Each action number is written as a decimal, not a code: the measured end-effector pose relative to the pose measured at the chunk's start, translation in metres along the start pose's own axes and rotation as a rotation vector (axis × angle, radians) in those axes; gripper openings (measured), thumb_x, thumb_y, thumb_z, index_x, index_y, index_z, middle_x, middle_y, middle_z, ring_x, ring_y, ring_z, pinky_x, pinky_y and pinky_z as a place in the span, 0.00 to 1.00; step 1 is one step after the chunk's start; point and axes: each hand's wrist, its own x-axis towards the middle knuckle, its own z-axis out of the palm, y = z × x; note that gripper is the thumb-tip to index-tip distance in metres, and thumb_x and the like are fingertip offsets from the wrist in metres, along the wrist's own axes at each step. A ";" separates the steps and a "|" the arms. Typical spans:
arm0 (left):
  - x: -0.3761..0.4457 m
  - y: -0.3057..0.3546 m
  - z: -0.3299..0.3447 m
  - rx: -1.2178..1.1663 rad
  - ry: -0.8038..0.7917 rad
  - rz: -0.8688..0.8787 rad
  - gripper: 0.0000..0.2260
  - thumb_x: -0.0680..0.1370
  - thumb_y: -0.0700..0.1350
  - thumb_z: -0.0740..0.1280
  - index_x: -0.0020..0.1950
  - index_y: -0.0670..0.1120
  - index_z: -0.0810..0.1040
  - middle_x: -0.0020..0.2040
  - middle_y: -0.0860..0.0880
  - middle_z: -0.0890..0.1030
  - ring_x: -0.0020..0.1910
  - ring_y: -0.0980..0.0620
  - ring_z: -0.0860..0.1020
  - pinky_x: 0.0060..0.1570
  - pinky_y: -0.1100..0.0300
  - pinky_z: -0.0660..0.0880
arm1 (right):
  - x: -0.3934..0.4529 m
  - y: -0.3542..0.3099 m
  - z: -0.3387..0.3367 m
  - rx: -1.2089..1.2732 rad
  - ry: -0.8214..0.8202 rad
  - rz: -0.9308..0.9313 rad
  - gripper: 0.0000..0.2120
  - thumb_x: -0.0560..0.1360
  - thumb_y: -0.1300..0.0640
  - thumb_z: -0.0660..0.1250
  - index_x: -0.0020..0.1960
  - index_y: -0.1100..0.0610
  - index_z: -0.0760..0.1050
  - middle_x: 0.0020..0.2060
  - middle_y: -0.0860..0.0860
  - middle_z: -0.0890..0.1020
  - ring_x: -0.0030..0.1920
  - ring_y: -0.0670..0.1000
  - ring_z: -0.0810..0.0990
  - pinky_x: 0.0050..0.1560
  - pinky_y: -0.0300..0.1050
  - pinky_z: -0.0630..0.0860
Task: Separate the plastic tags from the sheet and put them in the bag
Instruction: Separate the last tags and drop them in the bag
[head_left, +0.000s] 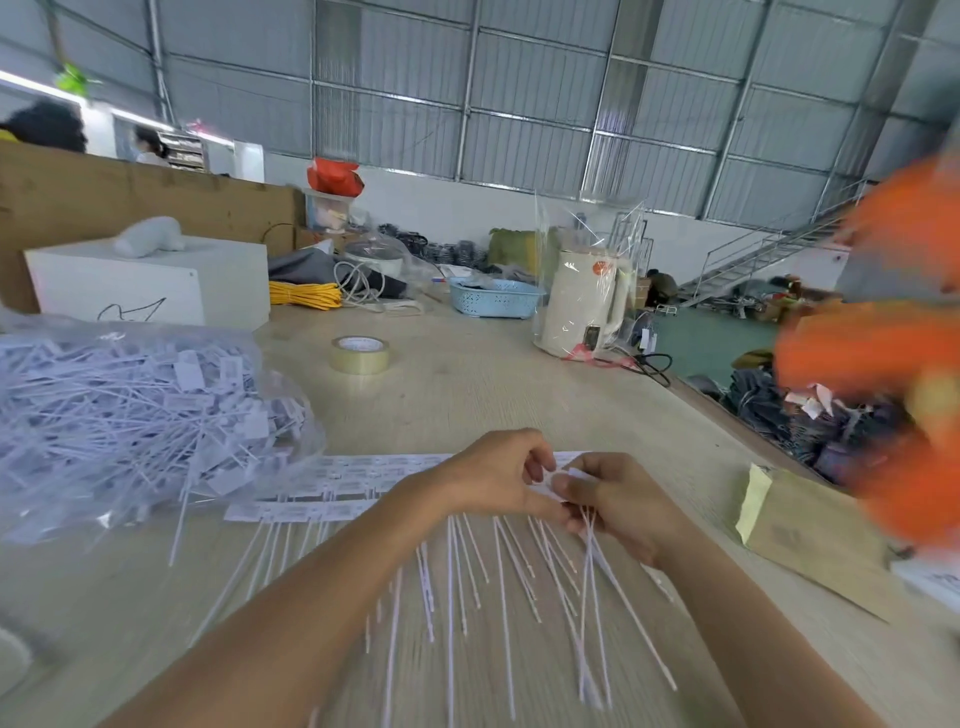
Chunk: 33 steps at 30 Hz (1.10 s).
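Note:
A white sheet of joined plastic tags (363, 470) lies flat across the wooden table, its long thin tails (457, 582) pointing toward me. My left hand (493, 480) pinches the sheet's right end at the tag heads. My right hand (618, 501) grips a small bunch of separated tags (592, 551) whose tails hang down under its fingers. Both hands touch over the same spot. A clear plastic bag (130, 415) heaped with loose white tags sits at the left, its mouth facing the sheet.
A tape roll (361, 354) stands beyond the sheet. A brown envelope (810, 535) lies at the right edge. A wrapped white kettle (582, 306), blue basket (493, 297) and white box (150, 283) stand further back. A blurred person in orange (893, 364) moves at the right.

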 end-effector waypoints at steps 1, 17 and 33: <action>-0.001 -0.001 -0.003 -0.015 -0.027 -0.003 0.21 0.66 0.54 0.77 0.54 0.52 0.74 0.47 0.56 0.75 0.43 0.60 0.74 0.39 0.70 0.70 | 0.001 0.001 -0.002 0.001 0.017 -0.002 0.09 0.76 0.65 0.65 0.37 0.62 0.74 0.25 0.53 0.78 0.23 0.48 0.75 0.25 0.39 0.70; -0.005 0.000 -0.010 0.262 0.032 0.129 0.10 0.72 0.44 0.72 0.52 0.46 0.82 0.50 0.50 0.82 0.35 0.61 0.72 0.35 0.69 0.67 | -0.003 0.000 -0.012 -0.191 -0.179 -0.045 0.09 0.77 0.58 0.66 0.39 0.59 0.76 0.31 0.53 0.81 0.31 0.50 0.79 0.28 0.37 0.70; -0.009 0.001 -0.016 -0.046 -0.218 -0.022 0.06 0.73 0.43 0.73 0.39 0.41 0.83 0.28 0.52 0.79 0.22 0.60 0.72 0.24 0.69 0.69 | 0.002 0.006 -0.003 -0.573 0.006 -0.353 0.12 0.71 0.72 0.66 0.33 0.59 0.74 0.29 0.49 0.76 0.29 0.43 0.74 0.32 0.37 0.70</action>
